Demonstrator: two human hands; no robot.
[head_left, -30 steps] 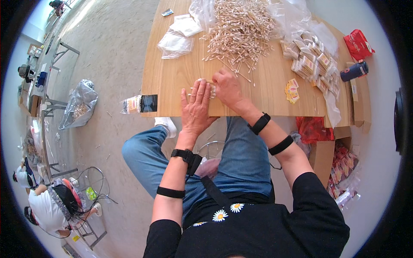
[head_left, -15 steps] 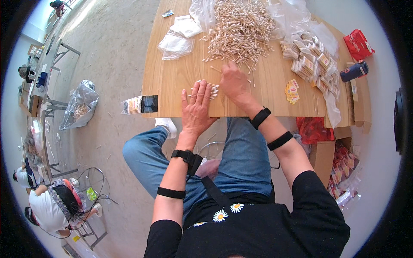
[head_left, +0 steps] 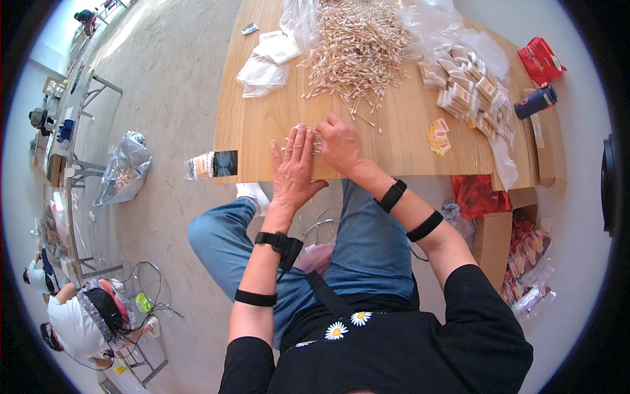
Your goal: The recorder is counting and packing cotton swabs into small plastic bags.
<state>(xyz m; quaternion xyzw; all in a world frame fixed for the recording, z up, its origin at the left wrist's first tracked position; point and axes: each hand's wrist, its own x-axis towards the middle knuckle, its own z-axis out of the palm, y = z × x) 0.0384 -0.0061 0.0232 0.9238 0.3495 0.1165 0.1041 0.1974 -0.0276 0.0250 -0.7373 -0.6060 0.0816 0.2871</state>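
My left hand [head_left: 293, 172] lies flat near the front edge of the wooden table [head_left: 407, 154], fingers stretched out over a small row of cotton swabs [head_left: 316, 142]. Part of that row shows between its fingers and my right hand. Curled at the right end of the row is my right hand [head_left: 340, 147], its fingers bent inward; what they hold, if anything, is hidden. Beyond both hands spreads a large loose heap of cotton swabs [head_left: 357, 56], with a few stray ones at its near side.
Clear plastic bags [head_left: 261, 73] lie left of the heap. Filled swab packs [head_left: 462, 98] pile up at right, near yellow cards [head_left: 438, 136], a blue bottle [head_left: 536, 101] and a red bag [head_left: 541, 60]. One swab pack [head_left: 201, 165] hangs past the left edge. A person [head_left: 79, 325] sits lower left.
My right hand has come back from the heap's near edge toward my left hand, to the row of swabs. My left hand stays flat on them.
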